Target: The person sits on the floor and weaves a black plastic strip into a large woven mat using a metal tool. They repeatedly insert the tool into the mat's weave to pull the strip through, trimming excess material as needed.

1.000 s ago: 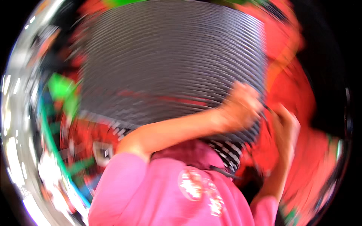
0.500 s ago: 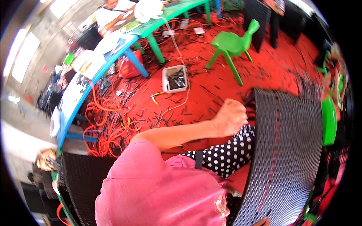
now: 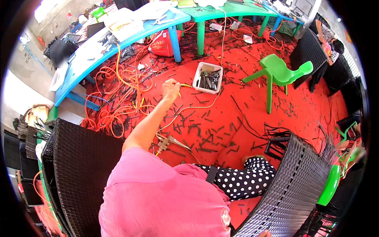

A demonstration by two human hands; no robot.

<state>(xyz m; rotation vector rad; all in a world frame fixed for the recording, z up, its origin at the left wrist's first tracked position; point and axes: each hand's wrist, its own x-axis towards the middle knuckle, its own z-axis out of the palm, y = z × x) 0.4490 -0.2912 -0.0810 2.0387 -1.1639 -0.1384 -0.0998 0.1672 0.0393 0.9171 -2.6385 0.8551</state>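
Note:
My left hand point(image 3: 171, 90) reaches far out over the red floor. Its fingers are closed on yellow-handled pliers point(image 3: 185, 85), whose handles stick out beside the fist; the rest of the tool is hidden. Just right of the hand stands a white plastic bin point(image 3: 196, 81) holding several dark pieces. Against my legs leans a black woven rattan panel point(image 3: 290, 185), with loose strands at its far end. Only the fingertips of my right hand point(image 3: 264, 234) show, by the panel at the lower edge.
Orange hose point(image 3: 118, 89) lies tangled at left, near a blue table point(image 3: 81, 75) and a green table point(image 3: 237, 12). A green chair point(image 3: 281, 71) stands far right. Black scraps litter the red floor point(image 3: 221, 114). Another woven panel point(image 3: 85, 170) is at left; a co-worker point(image 3: 327, 39) is at far right.
My left hand has moved left and away from the woven panel, down to the pliers on the floor, and closed on them. The view has swung left.

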